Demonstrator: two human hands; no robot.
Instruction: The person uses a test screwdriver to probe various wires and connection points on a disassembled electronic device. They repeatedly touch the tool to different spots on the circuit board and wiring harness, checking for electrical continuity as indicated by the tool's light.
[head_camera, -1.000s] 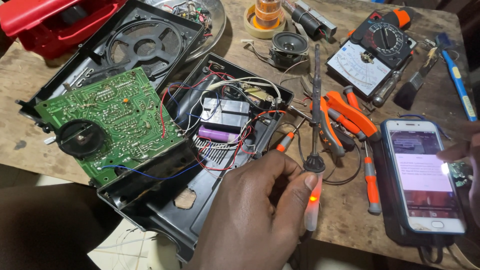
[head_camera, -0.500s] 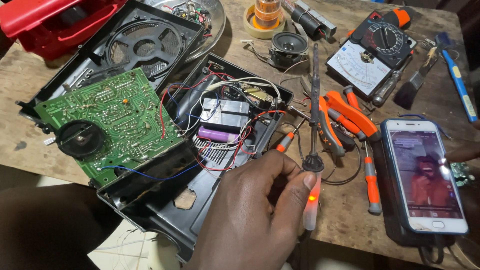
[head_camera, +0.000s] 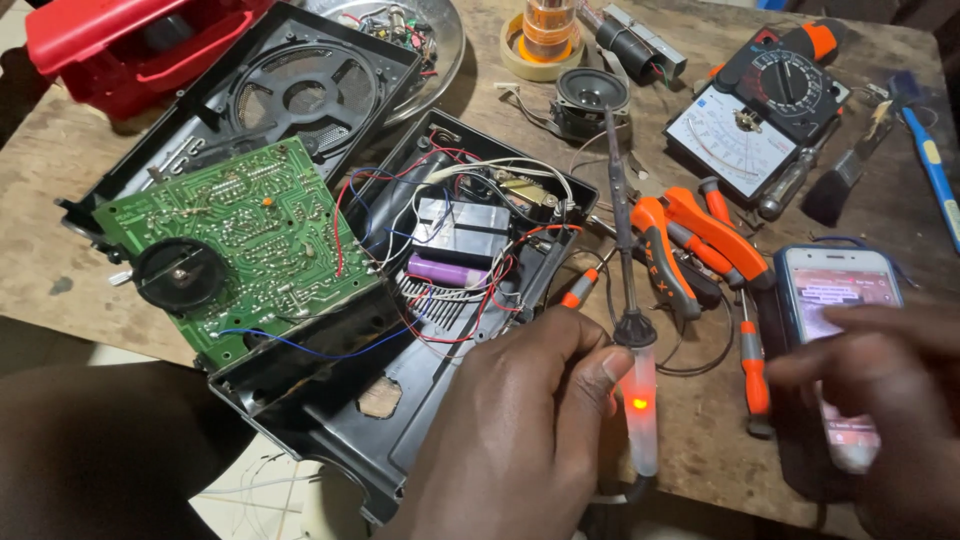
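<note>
- While our left hand rests nearest us, its fingers curl around the translucent handle of the soldering iron, thumb pressed beside the glowing orange lamp; the iron's thin shaft points away from the fingertips, up over the table.
- Just right of that grip, our right hand lies over the smartphone, fingers loosely spread and touching the lit screen, gripping nothing.
- Between the two hands, we see an orange-handled screwdriver lying near the phone's edge.
- Just beyond our left fingertips sits the open black radio case, with red, blue and white wires, a purple cell and a dark block inside it.
- Left of those fingers, a green circuit board lies tilted on the case, blue wire trailing from it.
- Past the iron's shaft, orange pliers lie just beyond the right fingers.
- Farther out, we see an analogue multimeter, a small speaker, a tape roll, a metal dish and a red housing.
- All of it rests on a worn wooden table.
</note>
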